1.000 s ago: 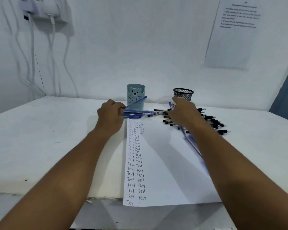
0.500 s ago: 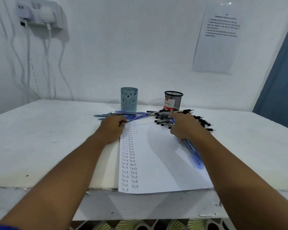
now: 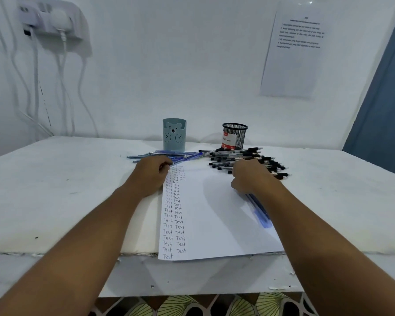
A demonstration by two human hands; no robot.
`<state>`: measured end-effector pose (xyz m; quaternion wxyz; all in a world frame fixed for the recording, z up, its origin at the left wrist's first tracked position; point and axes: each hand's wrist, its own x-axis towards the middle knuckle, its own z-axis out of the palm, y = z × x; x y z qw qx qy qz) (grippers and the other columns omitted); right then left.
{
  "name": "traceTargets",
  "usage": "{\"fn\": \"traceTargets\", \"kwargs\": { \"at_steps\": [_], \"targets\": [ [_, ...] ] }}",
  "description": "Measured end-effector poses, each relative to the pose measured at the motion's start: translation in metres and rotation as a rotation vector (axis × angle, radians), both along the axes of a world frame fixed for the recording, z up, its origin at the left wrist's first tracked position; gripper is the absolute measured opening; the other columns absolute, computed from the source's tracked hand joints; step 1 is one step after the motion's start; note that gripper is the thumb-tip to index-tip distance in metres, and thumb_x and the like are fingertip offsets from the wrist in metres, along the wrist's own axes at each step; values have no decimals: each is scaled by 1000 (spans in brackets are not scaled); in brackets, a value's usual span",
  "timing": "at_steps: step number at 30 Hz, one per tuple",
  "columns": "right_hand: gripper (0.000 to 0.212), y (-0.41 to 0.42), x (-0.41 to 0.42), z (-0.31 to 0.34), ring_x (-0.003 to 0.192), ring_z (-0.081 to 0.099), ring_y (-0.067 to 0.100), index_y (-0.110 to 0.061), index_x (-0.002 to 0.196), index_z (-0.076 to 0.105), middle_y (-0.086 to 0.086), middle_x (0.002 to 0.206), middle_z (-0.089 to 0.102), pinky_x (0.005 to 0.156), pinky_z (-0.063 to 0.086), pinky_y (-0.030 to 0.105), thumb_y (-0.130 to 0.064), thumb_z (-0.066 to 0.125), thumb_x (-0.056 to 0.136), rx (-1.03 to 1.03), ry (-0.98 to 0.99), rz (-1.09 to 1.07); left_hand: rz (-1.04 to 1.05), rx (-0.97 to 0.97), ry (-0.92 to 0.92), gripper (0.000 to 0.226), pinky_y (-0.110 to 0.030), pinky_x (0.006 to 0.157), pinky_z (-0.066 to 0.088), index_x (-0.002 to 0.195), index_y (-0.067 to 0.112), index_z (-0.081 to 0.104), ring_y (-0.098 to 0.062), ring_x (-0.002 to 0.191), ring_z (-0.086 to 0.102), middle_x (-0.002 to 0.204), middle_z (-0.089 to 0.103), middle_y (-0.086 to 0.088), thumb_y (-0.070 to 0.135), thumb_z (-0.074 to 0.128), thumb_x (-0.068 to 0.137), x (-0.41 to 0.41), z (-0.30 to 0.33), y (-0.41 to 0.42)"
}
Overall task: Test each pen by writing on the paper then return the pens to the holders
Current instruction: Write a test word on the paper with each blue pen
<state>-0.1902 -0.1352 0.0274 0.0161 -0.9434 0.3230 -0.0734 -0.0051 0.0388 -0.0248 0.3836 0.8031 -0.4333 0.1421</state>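
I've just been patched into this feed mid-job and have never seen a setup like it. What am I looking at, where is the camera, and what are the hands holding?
There is no machine here: a person works with two bare hands, and the single camera sits on their head, looking forward and down over a white table.

On the table lies a sheet of paper with columns of the word "Test" down its left side. Behind it stand two pen holders: a blue bear cup and a black mesh cup. Blue pens lie loose in front of the bear cup, black pens in a pile in front of the mesh cup.

The left hand grips a blue pen pointing away toward the cups. The right hand holds a bundle of blue pens that trail back under the wrist.
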Motion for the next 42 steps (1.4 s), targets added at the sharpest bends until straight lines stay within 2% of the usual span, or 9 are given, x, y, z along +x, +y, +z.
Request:
{"fn": "traceTargets", "kwargs": {
  "at_steps": [6, 9, 11, 13, 19, 24, 31, 36, 42],
  "targets": [
    [32, 1, 1, -1, 68, 42, 26, -14, 63, 30, 5, 71, 41, 51, 27, 26, -4, 51, 85, -32, -6, -15, -2, -18, -17, 20, -31, 86, 46, 105, 10, 70, -15, 89, 58, 100, 70, -3, 7, 55, 92, -1, 2, 0],
    [26, 4, 7, 0, 90, 51, 32, -12, 68, 36, 15, 101, 57, 68, 37, 31, -8, 52, 88, -32, -35, -6, -13, -33, -41, 20, -30, 84, 45, 105, 9, 70, -16, 88, 58, 99, 67, -3, 5, 56, 92, -3, 2, 1],
    [6, 5, 14, 0, 104, 55, 34, -7, 90, 55, 16, 116, 58, 74, 39, 32, -13, 53, 90, -17, -127, 33, -17, -54, -49, 20, -25, 81, 40, 106, 9, 70, -15, 86, 57, 96, 63, -2, 5, 56, 92, -4, 3, 2],
    [22, 8, 25, -2, 108, 56, 33, -6, 110, 60, 14, 115, 61, 78, 43, 32, -16, 54, 91, 34, -269, 80, -23, -59, -54, 20, -25, 81, 41, 106, 10, 70, -15, 86, 56, 96, 62, -2, 6, 56, 92, -5, 3, 3],
    [29, 19, 61, -13, 96, 65, 27, -9, 121, 63, 9, 101, 72, 82, 53, 36, -20, 57, 94, 402, -639, 191, -47, -43, -77, 19, -35, 85, 46, 105, 9, 70, -21, 90, 58, 98, 65, -7, 4, 58, 91, -5, 4, 2],
    [14, 17, 68, -29, 67, 64, 15, -8, 107, 66, 10, 87, 70, 56, 54, 30, -11, 63, 93, 765, -890, 211, -59, -37, -101, 20, -33, 84, 44, 106, 10, 70, -21, 89, 57, 95, 64, -7, 6, 59, 91, -6, 5, -1],
    [18, 15, 68, -21, 64, 56, 15, -7, 110, 62, 6, 83, 65, 56, 50, 25, -4, 63, 93, 1131, -1138, 168, 1, -42, -107, 18, -35, 81, 47, 105, 12, 70, -20, 86, 59, 91, 67, -4, 15, 59, 91, -8, 8, -2],
    [5, 20, 63, -18, 68, 56, 15, -8, 96, 65, 6, 84, 61, 59, 52, 24, -5, 61, 95, 1305, -1162, 237, -31, 2, -140, 12, -30, 69, 41, 93, 19, 71, -15, 75, 56, 74, 63, 8, 21, 59, 92, -9, 10, 2],
    [10, 24, 60, -15, 77, 69, 22, -14, 110, 56, 9, 88, 67, 72, 57, 32, -13, 49, 103, 1412, -1367, 234, -24, -106, -10, 34, -29, 85, 44, 120, 19, 66, -15, 87, 59, 95, 68, 5, 25, 57, 87, -19, 11, 2]
  ]
}}
